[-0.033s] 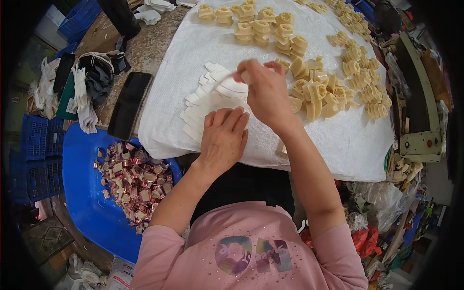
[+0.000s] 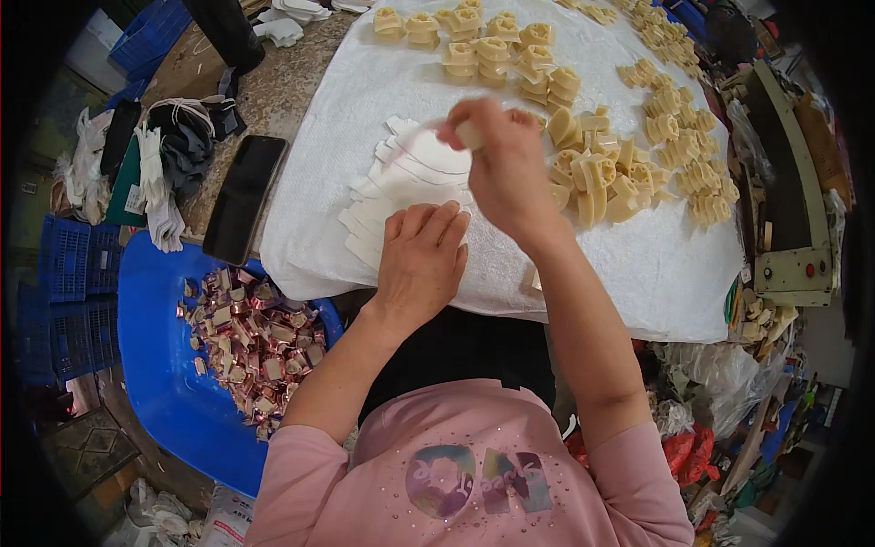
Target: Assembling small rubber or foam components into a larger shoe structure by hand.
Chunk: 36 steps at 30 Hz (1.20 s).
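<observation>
Overlapping white flat strips [image 2: 369,205] lie fanned out on a white cloth-like sheet [image 2: 337,100]. My left hand [image 2: 422,248] rests palm down on their near edge, fingers stretched out. Above their right side, my right hand [image 2: 507,173] is closed around a pale, blunt-ended tool [image 2: 470,137]. A smeared streak runs from that hand toward the lower left over the strips, so I cannot make out the tool's working end. Just right of the hand is a heap of beige curved pieces [image 2: 597,178].
Beige pieces in small stacks [image 2: 492,56] stand along the far side. A dark phone [image 2: 244,196] lies at the sheet's left edge. Below it, a blue tub [image 2: 150,365] holds many small reddish-brown pieces. White gloves [image 2: 159,201] hang at the left; a green metal machine [image 2: 802,273] stands at the right.
My right hand has shifted slightly up and left, and the smeared streak over the strips has changed place. My left hand has stayed where it was.
</observation>
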### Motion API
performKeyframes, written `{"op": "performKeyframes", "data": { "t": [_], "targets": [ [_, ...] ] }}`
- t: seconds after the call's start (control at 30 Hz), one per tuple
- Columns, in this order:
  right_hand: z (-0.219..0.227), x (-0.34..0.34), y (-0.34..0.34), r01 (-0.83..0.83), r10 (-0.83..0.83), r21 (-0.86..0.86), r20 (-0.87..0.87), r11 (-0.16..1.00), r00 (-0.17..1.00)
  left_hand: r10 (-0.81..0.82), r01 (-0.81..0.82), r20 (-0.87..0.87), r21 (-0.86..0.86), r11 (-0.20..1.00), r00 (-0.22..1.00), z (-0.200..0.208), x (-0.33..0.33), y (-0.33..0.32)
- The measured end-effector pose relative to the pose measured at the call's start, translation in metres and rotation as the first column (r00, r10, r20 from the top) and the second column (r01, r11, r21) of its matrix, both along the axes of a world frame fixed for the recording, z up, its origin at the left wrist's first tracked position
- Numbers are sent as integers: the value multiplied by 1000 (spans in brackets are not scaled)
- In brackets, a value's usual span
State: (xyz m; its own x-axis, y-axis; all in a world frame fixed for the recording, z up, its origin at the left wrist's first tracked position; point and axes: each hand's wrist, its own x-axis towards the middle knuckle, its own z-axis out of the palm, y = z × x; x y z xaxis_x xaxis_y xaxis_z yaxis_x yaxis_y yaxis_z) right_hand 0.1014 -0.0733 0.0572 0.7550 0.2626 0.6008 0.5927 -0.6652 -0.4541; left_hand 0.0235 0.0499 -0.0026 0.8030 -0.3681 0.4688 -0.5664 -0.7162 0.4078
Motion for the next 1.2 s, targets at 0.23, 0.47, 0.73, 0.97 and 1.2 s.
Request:
{"op": "performKeyframes", "data": {
  "t": [0.23, 0.47, 0.73, 0.97, 1.2],
  "targets": [
    [43, -28, -44, -82, 79, 38, 78, 996, 994, -65, 41, -169, -139, 989, 983, 28, 3, 0],
    [7, -93, -68, -196, 198, -81, 16, 977, 980, -508, -331, -398, -917, 220, 764, 41, -16, -11],
    [-22, -122, -112, 88, -148, -194, -320, 977, 936, -584, -502, -486, -852, 151, 650, 30, -23, -20],
    [-37, -137, -110, 122, -116, -12, -400, 993, 909, -592, -551, -541, -813, 187, 598, 33, -28, -33],
    [-26, -152, -121, 189, -212, -97, -384, 977, 899, -654, -476, -453, -865, 158, 606, 33, -26, -36]
  ]
}}
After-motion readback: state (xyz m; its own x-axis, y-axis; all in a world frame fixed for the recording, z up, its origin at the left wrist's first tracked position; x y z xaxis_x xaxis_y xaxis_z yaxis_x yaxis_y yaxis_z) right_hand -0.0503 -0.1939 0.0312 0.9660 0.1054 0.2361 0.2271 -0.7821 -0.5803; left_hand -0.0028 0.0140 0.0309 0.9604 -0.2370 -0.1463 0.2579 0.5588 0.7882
